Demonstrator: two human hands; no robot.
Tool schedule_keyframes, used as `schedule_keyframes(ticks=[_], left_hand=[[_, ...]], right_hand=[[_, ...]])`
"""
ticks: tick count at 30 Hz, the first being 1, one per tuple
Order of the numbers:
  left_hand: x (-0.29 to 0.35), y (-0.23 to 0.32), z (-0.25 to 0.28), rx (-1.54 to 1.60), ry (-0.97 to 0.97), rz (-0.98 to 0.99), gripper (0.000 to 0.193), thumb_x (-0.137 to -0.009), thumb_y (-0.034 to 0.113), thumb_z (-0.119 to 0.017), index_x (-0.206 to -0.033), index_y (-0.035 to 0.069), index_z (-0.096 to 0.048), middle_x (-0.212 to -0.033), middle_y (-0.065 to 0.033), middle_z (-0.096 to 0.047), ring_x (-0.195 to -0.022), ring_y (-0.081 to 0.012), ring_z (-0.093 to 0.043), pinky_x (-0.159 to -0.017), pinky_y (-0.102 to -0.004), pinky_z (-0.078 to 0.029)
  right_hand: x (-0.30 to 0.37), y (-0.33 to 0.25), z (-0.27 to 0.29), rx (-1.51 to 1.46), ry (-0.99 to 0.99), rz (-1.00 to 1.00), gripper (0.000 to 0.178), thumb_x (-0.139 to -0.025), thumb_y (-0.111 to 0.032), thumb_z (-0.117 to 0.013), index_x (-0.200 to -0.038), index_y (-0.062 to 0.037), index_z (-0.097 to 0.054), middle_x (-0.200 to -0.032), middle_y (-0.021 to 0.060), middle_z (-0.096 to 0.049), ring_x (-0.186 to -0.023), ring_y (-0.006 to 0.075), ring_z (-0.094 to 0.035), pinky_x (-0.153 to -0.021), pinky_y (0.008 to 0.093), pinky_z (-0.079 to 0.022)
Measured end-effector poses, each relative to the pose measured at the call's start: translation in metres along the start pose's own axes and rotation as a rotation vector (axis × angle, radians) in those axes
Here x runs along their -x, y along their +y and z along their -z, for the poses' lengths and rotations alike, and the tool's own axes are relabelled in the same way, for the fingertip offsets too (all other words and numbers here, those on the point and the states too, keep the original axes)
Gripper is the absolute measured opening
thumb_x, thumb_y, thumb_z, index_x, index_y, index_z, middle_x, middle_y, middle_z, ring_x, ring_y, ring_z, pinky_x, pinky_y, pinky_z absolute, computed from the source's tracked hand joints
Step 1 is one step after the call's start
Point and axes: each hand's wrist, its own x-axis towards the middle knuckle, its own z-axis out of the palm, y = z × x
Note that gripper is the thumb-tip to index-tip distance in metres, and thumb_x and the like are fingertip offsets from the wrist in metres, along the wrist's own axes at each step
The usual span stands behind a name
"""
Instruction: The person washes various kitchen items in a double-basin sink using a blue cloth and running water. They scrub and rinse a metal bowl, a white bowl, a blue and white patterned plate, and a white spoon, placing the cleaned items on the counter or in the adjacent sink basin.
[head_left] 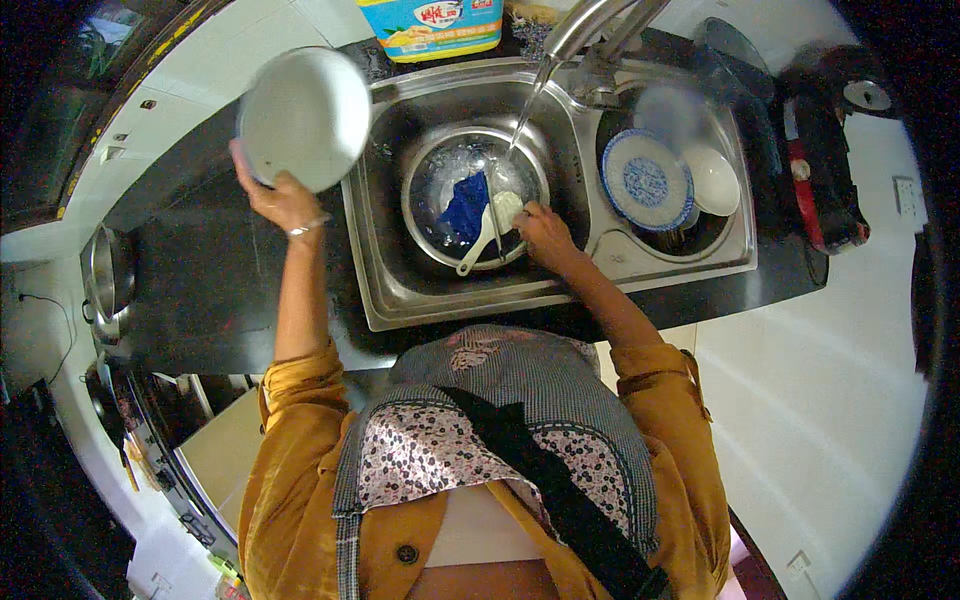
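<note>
White dish [305, 118] is hanging left of the sink [460, 303], the left hand [280, 205] pinching its near rim; the right hand [548, 238] is curling over the metal basin [413, 200], hold unclear. Blue cloth [465, 207] is remaining inside; right-side bowls [713, 182] are seemingly already finished.

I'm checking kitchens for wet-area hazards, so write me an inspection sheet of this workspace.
Surface: dark countertop around a steel sink.
Items in use: white dish, raised; metal basin in the sink's left compartment, under the running tap, holding blue cloth and white spoon.
Clutter: patterned plate and white bowl in the right compartment; yellow-and-blue container behind.
Hands: left hand holds the white dish; right hand is at the basin's right rim, grip unclear.
Cables: dark cable, far left.
Surroundings: metal pan, left; red-and-black object, right.
</note>
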Motion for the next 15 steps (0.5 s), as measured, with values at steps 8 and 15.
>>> schedule_keyframes(ticks=[8,15], left_hand=[[-0.045,-0.108,0.055,0.205,0.314,0.726,0.058,-0.069,-0.014,-0.038,-0.123,0.006,-0.029,-0.116,-0.0252,-0.043,-0.087,-0.0423,-0.054,-0.06,-0.0541,-0.05],[-0.049,-0.149,0.076,0.357,0.574,0.996,0.063,-0.069,-0.013,-0.043,-0.126,0.008,-0.026,-0.115,-0.028,-0.041,-0.081,-0.045,-0.055,-0.05,-0.0578,-0.051]], right_hand=[[-0.008,-0.006,0.015,-0.808,0.221,-0.453,0.015,-0.074,-0.01,-0.054,-0.086,-0.0042,-0.062,-0.088,0.0115,-0.06,-0.079,0.0221,-0.057,-0.071,0.034,-0.045],[0.0,0.013,0.034,-1.431,0.653,-1.0,0.028,-0.079,-0.029,-0.054,-0.082,-0.002,-0.06,-0.084,0.007,-0.059,-0.079,0.0184,-0.056,-0.06,0.0279,-0.045]])
